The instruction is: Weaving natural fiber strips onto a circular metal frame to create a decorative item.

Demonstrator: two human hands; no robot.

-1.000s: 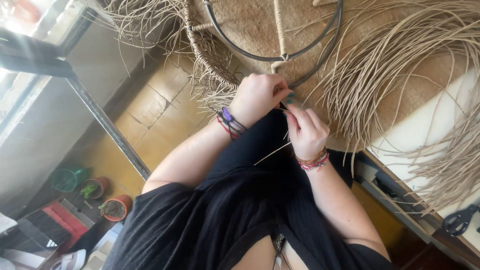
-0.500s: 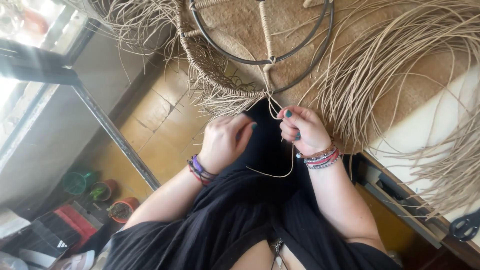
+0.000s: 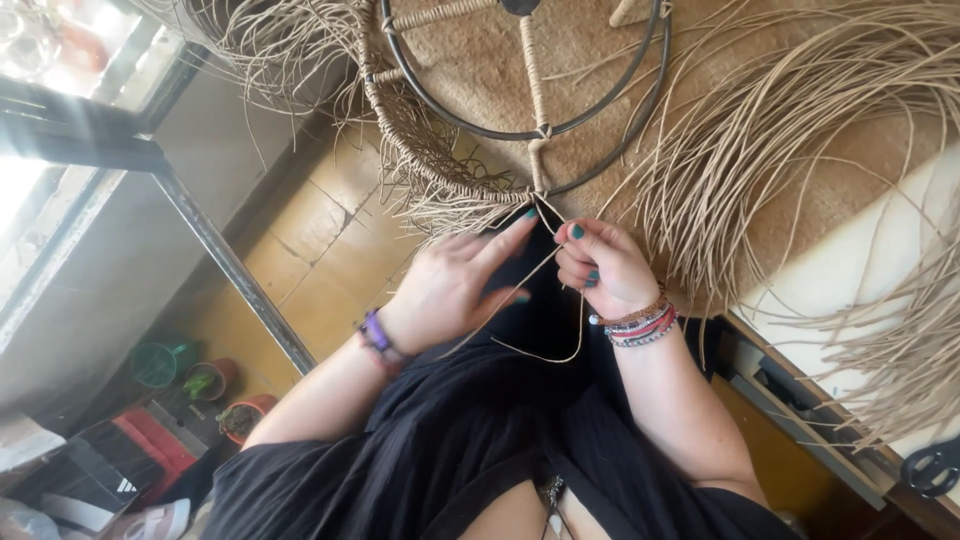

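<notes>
A round dark metal frame (image 3: pixel 600 110) lies across my lap, its spokes and rim partly wrapped in tan fibre (image 3: pixel 440 170). My right hand (image 3: pixel 600 262) pinches a thin tan strand (image 3: pixel 545 265) just below the wrapped rim. The strand loops down over my black clothing. My left hand (image 3: pixel 462 285) is flat with fingers apart, its index finger reaching up to the strand near the rim. Both wrists carry beaded bracelets.
A large bundle of loose tan fibres (image 3: pixel 800 130) fans out to the right over a white surface (image 3: pixel 850 270). Black scissors (image 3: pixel 935 465) lie at the far right edge. Small plant pots (image 3: pixel 210 385) and a dark metal rail (image 3: pixel 230 270) are on the left by the wooden floor.
My left hand dropped away from the rim, then came back up beside the right hand. The strand now forms a longer loop pulled from the rim.
</notes>
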